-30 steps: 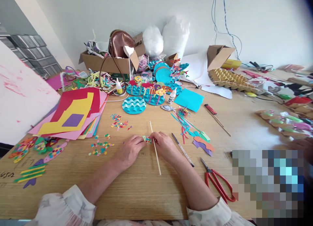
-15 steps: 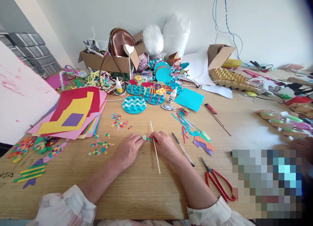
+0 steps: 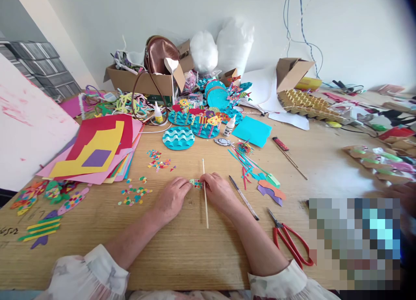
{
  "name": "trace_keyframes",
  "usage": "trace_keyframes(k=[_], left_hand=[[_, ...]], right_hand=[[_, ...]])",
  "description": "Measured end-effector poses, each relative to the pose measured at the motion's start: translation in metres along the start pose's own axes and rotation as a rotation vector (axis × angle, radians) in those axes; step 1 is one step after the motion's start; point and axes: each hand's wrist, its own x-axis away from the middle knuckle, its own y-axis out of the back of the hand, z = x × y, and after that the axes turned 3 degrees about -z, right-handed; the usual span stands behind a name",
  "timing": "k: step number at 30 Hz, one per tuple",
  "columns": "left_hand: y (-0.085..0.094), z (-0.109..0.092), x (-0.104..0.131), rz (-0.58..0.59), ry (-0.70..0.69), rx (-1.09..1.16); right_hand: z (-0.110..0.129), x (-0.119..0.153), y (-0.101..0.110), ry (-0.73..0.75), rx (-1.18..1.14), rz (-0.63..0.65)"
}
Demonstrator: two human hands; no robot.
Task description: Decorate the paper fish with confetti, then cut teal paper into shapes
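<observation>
Small dotted paper fish [image 3: 196, 183] lay flat near counter's [image 3: 146, 256] front edge, left hand's [image 3: 173, 197] fingers pressing its head end, right hand's [image 3: 212, 187] fingers pinching pale stick [image 3: 205, 200]

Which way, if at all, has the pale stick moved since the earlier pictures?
Yes: judged against the pen, the near end of the pale stick has swung left, away from it, while its far end has shifted slightly right.
</observation>
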Motion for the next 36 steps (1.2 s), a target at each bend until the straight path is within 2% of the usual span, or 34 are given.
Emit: trace_keyframes(k=[10, 16, 18, 27, 36], left_hand=[[0.001, 0.001, -0.001, -0.007, -0.005, 0.014], [-0.001, 0.002, 0.000, 0.002, 0.002, 0.001], [-0.003, 0.003, 0.000, -0.001, 0.003, -0.013], [-0.001, 0.002, 0.000, 0.001, -0.003, -0.016], [-0.002, 0.002, -0.001, 0.008, 0.009, -0.027]], right_hand=[[0.000, 0.000, 0.008, -0.015, -0.029, -0.052], [-0.006, 0.010, 0.026, -0.009, -0.339, -0.381], [-0.006, 0.013, 0.029, -0.025, -0.395, -0.422], [0.004, 0.014, 0.027, 0.045, -0.345, -0.269], [0.004, 0.012, 0.026, 0.063, -0.311, -0.233]])
